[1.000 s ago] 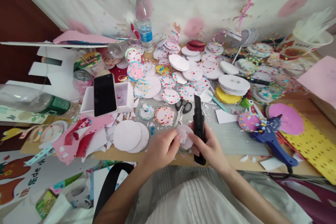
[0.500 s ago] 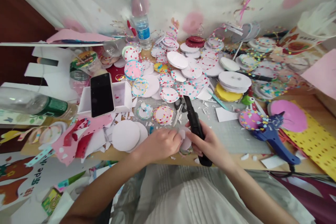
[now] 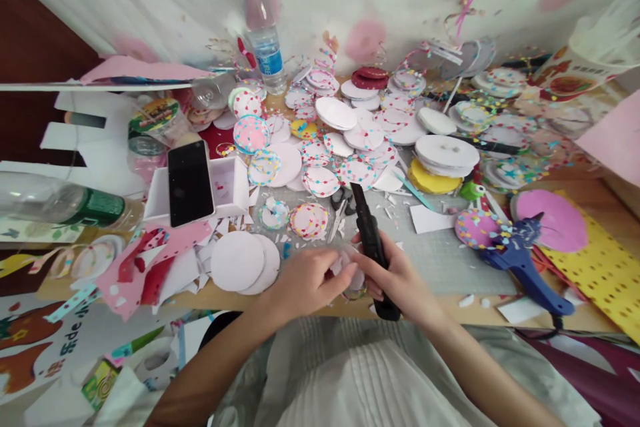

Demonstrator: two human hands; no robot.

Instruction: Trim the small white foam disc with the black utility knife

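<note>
My right hand point(image 3: 403, 277) is wrapped round a black utility knife point(image 3: 369, 233), its tip pointing away from me over the grey cutting mat point(image 3: 440, 260). My left hand point(image 3: 307, 280) has its thumb and fingers on a small pale disc point(image 3: 350, 273), partly hidden, right beside the knife and the right fingers. A bit of coloured trim shows under it. Beyond the hands lie scissors point(image 3: 339, 213), a white round with pink and yellow dotted trim point(image 3: 309, 220) and a smaller trimmed round point(image 3: 274, 213). Two plain white discs point(image 3: 237, 261) overlap left of my left hand.
A blue hot glue gun point(image 3: 525, 273) lies at right by yellow dotted felt point(image 3: 590, 260). Many trimmed discs point(image 3: 320, 181) and a water bottle point(image 3: 264, 40) fill the back. A phone point(image 3: 190, 183) rests on a white box point(image 3: 235, 190); a green-labelled bottle point(image 3: 95, 205) lies at left.
My left hand has opened from a tight curl, its thumb now stretched along the pale disc towards the right hand. The knife stays almost where it was. The view shifts slightly.
</note>
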